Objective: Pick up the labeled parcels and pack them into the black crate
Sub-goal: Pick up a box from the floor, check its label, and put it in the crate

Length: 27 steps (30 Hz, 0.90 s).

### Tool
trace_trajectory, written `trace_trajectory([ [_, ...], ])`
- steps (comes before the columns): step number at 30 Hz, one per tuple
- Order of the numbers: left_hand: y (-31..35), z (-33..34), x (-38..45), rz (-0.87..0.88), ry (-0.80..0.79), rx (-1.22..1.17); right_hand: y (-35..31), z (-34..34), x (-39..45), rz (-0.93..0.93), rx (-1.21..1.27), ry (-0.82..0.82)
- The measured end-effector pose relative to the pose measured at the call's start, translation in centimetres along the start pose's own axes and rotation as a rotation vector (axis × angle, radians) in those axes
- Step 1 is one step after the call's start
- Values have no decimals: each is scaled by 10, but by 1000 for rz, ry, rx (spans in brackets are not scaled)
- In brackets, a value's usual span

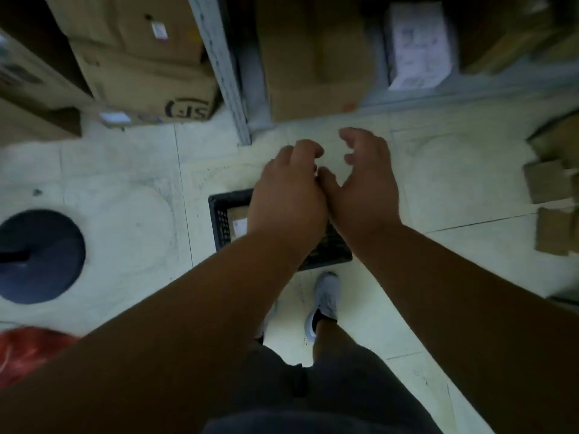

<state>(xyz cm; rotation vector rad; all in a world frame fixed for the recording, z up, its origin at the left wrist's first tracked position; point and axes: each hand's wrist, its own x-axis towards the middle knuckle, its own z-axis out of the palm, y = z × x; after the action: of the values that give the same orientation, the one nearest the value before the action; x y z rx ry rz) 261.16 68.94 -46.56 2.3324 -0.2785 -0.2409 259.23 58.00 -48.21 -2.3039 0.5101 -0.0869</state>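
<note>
Pale floor holds one black crate [219,220] under two empty, loosely curled hands.

Pale tiled floor [125,183] (dimly lit) meets grey metal shelving [225,73] stacked with cardboard boxes [141,73].

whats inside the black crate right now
The black crate on the floor holds at least one brown parcel with a white label. Both hands, left and right, cover the rest, so nothing more can be counted.
</note>
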Motion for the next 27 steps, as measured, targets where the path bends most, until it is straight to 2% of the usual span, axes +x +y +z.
trace_trajectory([
  [3,63,-55,-10,273,23,97,-55,-74,-18,-76,-37,124],
  [5,93,-81,-17,395,32,137,-78,-113,-35,-92,-56,217],
  [8,126,-104,-34,502,58,94,-95,-149,-69,-103,-81,335],
  [12,161,-109,-58,596,-23,83,-95,-182,-111,-41,-78,439],
  [21,240,-72,-95,788,-91,95,-47,-262,-173,122,-69,657],
  [27,328,22,-127,842,-171,9,34,-347,-212,220,-107,766],
])
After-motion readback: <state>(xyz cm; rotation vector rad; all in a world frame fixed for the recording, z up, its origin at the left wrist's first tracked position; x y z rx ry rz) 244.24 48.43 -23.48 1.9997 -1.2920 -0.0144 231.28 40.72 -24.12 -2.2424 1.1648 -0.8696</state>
